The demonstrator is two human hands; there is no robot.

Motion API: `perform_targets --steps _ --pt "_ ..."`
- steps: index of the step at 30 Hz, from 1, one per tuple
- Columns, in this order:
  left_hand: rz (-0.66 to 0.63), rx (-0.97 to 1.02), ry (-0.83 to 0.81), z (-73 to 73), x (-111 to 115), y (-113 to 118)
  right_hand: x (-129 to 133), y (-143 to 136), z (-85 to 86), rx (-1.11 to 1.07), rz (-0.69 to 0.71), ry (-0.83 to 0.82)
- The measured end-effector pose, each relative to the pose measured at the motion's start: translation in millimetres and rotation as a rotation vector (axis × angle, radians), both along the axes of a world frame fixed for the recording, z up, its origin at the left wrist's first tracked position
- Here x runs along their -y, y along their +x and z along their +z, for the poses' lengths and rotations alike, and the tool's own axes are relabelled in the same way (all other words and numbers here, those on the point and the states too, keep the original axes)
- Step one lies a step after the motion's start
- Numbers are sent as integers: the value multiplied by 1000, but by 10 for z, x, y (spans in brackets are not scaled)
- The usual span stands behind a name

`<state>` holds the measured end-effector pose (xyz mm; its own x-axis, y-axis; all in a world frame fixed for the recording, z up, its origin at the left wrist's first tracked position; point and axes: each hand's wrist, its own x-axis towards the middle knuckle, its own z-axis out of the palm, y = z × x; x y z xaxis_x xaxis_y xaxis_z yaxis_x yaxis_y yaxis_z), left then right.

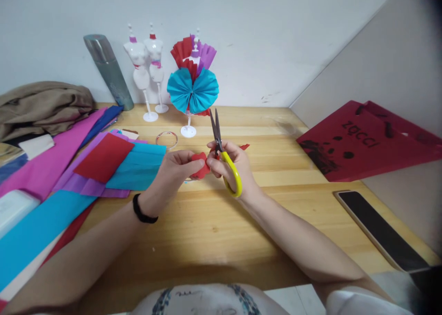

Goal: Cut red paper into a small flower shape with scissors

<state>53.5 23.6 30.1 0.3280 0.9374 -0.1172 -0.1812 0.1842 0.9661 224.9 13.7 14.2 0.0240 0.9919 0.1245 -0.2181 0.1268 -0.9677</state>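
Observation:
My left hand (174, 168) pinches a small rounded piece of red paper (199, 167) between thumb and fingers. In my right hand (244, 165) is a pair of scissors (228, 160) with yellow handles, its blades pointing up and away, slightly apart. The thumb and fingertips of this hand also meet the right edge of the red paper. Beyond the blades stands a white miniature dress form (188, 131), dressed with a pleated blue paper fan (192, 92) and red and purple pleated paper above it.
Two bare miniature dress forms (141, 78) and a green flask (111, 75) stand along the wall. Coloured paper sheets (136, 167) and brown cloth (41, 105) cover the left. A red paper bag (369, 142) and a phone (380, 230) are right. A clear ring (167, 132) lies behind my left hand.

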Motion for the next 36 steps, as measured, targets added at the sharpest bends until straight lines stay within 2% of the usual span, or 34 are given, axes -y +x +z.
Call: perform_targets --steps 5,10,14,20,29,36 --pt "-56 24 -9 -28 -1 35 3 -4 -5 -17 -78 3" --pt "87 81 5 -65 26 108 22 -30 -16 -45 -56 -12" --pt "174 100 -9 -24 12 107 42 -38 -4 -14 11 -28" --pt "122 70 8 75 -49 23 37 22 72 -5 57 -10" --pt "-97 -166 66 92 -40 -1 40 27 72 29 60 -6" --pt "-91 57 -64 -35 -89 -27 20 21 97 -8 -101 -58"
